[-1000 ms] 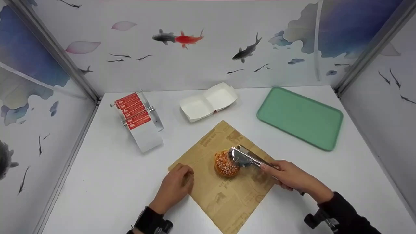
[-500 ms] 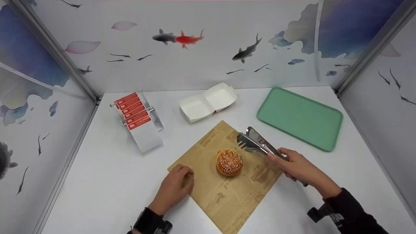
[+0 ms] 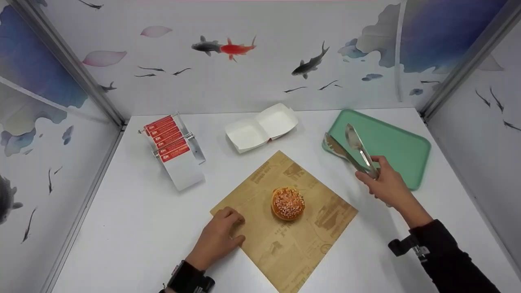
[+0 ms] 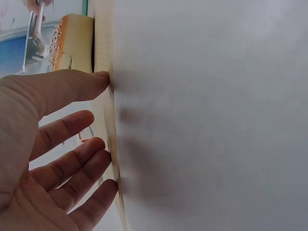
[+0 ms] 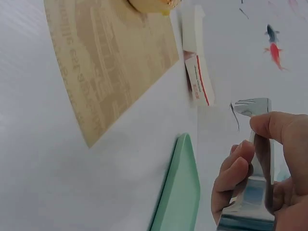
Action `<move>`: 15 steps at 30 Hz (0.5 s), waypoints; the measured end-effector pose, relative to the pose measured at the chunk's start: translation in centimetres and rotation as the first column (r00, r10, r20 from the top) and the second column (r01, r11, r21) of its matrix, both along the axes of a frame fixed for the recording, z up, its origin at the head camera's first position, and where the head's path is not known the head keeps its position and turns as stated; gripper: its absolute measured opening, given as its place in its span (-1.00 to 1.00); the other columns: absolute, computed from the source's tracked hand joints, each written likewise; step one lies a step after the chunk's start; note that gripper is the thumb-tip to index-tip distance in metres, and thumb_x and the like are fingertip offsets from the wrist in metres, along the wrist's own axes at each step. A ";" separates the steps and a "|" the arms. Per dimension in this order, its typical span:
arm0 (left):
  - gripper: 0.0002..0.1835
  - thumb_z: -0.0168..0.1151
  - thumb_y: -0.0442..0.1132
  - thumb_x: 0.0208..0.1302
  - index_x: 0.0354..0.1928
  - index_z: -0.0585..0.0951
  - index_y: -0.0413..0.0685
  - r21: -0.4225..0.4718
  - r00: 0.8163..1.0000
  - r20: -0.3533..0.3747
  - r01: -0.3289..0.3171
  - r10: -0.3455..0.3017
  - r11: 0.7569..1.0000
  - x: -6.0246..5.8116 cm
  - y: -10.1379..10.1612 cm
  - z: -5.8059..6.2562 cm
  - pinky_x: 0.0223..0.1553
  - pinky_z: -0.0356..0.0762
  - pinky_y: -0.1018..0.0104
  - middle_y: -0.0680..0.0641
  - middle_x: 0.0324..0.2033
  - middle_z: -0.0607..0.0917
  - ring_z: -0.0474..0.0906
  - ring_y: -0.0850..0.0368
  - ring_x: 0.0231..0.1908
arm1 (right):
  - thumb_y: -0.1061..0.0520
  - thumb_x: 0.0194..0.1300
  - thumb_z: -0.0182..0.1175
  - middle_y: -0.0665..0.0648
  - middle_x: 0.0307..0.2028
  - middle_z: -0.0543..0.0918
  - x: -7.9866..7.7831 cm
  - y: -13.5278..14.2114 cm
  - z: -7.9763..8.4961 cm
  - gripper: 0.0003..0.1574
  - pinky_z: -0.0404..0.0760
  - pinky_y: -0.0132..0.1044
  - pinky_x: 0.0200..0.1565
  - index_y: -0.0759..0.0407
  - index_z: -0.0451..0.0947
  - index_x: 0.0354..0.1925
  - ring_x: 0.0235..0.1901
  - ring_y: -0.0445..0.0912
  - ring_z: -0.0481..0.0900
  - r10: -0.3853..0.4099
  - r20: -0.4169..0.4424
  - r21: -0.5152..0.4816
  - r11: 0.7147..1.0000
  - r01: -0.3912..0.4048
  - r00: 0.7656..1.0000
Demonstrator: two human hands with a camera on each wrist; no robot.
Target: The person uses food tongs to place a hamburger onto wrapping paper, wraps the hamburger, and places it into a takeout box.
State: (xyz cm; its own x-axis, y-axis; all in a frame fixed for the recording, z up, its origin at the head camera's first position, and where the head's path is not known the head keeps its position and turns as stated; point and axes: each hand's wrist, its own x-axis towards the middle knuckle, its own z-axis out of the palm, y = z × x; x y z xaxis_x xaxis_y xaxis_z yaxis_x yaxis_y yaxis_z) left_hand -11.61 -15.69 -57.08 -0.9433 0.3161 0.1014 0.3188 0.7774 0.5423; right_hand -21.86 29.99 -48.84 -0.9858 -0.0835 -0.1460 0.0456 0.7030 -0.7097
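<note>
A round burger (image 3: 287, 203) with a seeded bun lies on a square of brown printed paper (image 3: 281, 256). My left hand (image 3: 217, 234) rests at the paper's left corner; in the left wrist view its thumb and fingers (image 4: 86, 154) are spread, with some fingertips touching the paper's edge. Metal tongs (image 3: 364, 156) are held in my right hand (image 3: 386, 183), their two arms apart with nothing between them. The tips of the tongs hang over the left part of the green tray (image 3: 403, 154).
A white takeaway box (image 3: 260, 128) lies unfolded at the back middle. At the back left stands a metal holder with red-and-white paper sleeves (image 3: 173, 152). Printed walls enclose the white table (image 3: 134, 244) at the back and sides.
The tongs have left the burger and moved right and away to the green tray, carried by my right hand. My left hand has opened its thumb slightly and stays in place.
</note>
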 end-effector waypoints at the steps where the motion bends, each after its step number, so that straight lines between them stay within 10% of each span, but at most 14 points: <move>1: -0.62 0.66 -0.28 0.11 -0.04 0.71 -0.01 -0.005 1.000 -0.007 0.002 -0.002 1.000 0.0 0.0 0.0 0.03 0.66 0.17 0.08 -0.02 0.62 0.54 0.15 -0.01 | -0.19 0.58 0.22 0.29 -0.23 0.69 -0.3 0.2 -0.1 0.02 0.60 -0.27 -0.45 0.39 0.01 0.59 -0.48 -0.13 0.63 -0.008 -0.012 0.006 1.000 0.008 1.000; 15: -0.68 0.64 -0.24 0.14 -0.07 0.76 -0.05 -0.049 0.999 -0.042 0.011 -0.013 0.999 0.6 0.1 -0.1 -0.02 0.65 0.18 0.03 -0.03 0.62 0.52 0.13 -0.02 | -0.15 0.61 0.14 0.45 -0.13 0.79 -4.1 2.8 -2.9 0.00 0.56 -0.33 -0.40 0.58 0.06 0.54 -0.43 -0.28 0.68 -0.136 -0.094 0.086 0.986 0.145 0.986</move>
State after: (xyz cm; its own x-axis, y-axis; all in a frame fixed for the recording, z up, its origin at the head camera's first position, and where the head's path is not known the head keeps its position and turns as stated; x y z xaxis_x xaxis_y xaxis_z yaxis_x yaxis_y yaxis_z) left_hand -11.05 -15.61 -57.16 -0.9348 0.3325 0.1250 0.3496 0.7985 0.4900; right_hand -25.93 32.83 -51.75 -0.9960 0.0667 -0.0591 0.0891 0.7568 -0.6475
